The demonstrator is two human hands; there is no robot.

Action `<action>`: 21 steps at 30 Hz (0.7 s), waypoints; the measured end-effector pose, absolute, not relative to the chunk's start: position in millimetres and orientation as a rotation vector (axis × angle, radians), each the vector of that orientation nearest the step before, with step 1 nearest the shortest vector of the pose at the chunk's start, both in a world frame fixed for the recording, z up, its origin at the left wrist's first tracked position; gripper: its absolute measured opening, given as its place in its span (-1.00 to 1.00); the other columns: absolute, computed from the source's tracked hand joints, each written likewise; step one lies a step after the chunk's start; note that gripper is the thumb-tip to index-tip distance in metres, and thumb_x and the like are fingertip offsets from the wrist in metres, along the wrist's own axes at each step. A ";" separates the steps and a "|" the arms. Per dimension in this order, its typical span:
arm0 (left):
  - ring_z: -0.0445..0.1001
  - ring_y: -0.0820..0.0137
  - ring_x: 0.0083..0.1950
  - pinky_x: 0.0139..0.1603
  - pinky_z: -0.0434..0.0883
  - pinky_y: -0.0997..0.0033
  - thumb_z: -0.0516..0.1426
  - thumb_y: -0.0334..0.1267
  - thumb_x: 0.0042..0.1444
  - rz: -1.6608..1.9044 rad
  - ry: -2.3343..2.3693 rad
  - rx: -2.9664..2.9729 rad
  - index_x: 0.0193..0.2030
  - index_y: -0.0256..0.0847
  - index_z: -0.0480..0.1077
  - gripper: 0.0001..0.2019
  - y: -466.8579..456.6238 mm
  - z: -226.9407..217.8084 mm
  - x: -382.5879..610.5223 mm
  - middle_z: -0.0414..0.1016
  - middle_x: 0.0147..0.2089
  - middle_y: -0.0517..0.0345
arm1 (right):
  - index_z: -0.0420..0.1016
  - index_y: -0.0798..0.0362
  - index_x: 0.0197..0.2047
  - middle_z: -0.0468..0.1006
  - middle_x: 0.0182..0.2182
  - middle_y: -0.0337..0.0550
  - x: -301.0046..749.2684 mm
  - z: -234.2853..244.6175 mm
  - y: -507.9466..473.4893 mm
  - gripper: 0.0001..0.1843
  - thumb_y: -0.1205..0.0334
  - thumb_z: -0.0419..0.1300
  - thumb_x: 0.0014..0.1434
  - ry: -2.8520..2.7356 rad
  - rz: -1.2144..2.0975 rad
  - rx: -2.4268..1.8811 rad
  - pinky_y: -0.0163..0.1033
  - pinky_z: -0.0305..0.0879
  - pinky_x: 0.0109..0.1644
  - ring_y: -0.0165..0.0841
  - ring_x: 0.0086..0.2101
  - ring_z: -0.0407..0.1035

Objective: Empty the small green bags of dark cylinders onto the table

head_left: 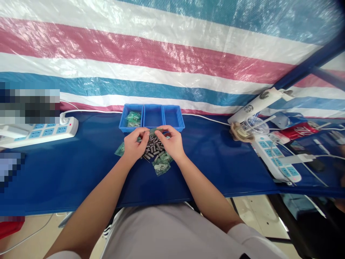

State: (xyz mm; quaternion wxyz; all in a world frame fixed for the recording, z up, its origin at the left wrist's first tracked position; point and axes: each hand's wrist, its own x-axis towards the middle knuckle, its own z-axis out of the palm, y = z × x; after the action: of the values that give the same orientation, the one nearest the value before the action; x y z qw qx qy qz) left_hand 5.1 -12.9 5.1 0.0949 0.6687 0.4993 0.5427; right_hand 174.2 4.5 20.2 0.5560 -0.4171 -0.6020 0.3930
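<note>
Between my left hand (137,144) and my right hand (171,142) a small green-tinted plastic bag (154,131) is pinched by its two ends. Both hands have thumb and fingers pressed together on it. Right below lies a heap of small grey metal cylinders (154,148) on the blue table. Another green plastic bag (161,166) with small pieces inside lies at the heap's front right. A further green bag (119,149) shows beside my left wrist. Just behind the hands stands a blue three-compartment tray (153,128), its left compartment holding green bags (133,117).
White power strips lie at the left (58,130) and right (277,160) on the blue tabletop (215,158). A white paper bag (254,106), a clear plastic cup (257,126) and a red can (300,131) are at the right. A white cable (207,118) runs behind the tray.
</note>
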 end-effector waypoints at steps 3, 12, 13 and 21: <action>0.58 0.41 -0.33 -0.16 0.53 0.39 0.14 -0.14 0.32 1.590 1.486 1.931 -0.08 -0.18 0.53 -0.79 -12.7 4.2 4.0 0.63 -0.25 0.13 | 0.65 -0.09 -0.22 0.58 -0.23 -0.14 174.7 22.0 2.4 -0.85 0.05 0.34 0.21 -1.478 0.821 -1.024 -0.18 0.43 -0.20 -0.31 -0.24 0.45; 0.65 0.35 -0.18 -0.07 0.57 0.35 0.15 -0.16 0.32 1.662 1.355 1.926 -0.04 -0.18 0.51 -0.80 -15.3 5.7 3.3 0.65 -0.11 0.06 | 0.67 -0.09 -0.17 0.65 -0.10 -0.15 175.8 19.2 2.0 -0.79 0.28 0.21 0.18 -1.415 0.924 -0.886 -0.17 0.48 -0.10 -0.25 -0.05 0.52; 0.65 0.35 -0.18 -0.07 0.57 0.34 0.15 -0.15 0.31 1.676 1.352 1.927 -0.08 -0.18 0.51 -0.81 -14.9 6.0 3.7 0.65 -0.11 0.05 | 0.66 -0.08 -0.17 0.64 -0.07 -0.14 175.9 18.6 2.4 -0.77 0.28 0.19 0.17 -1.402 0.943 -0.882 -0.16 0.48 -0.08 -0.25 -0.02 0.51; 0.55 0.41 -0.34 -0.17 0.56 0.31 0.17 -0.20 0.25 1.669 1.390 2.002 -0.29 -0.16 0.48 -0.87 -11.5 5.4 7.0 0.61 -0.26 0.11 | 0.45 -0.04 -0.24 0.62 -0.22 -0.14 173.8 20.6 3.5 -0.76 0.00 0.30 0.15 -1.245 1.093 -0.902 -0.13 0.48 -0.05 -0.29 -0.18 0.53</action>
State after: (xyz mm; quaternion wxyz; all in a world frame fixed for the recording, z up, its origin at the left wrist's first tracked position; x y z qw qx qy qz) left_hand 7.0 -11.5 5.4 0.0936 0.6748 0.4686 0.5624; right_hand 173.8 3.5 20.6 0.5874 -0.3869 -0.5342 0.4689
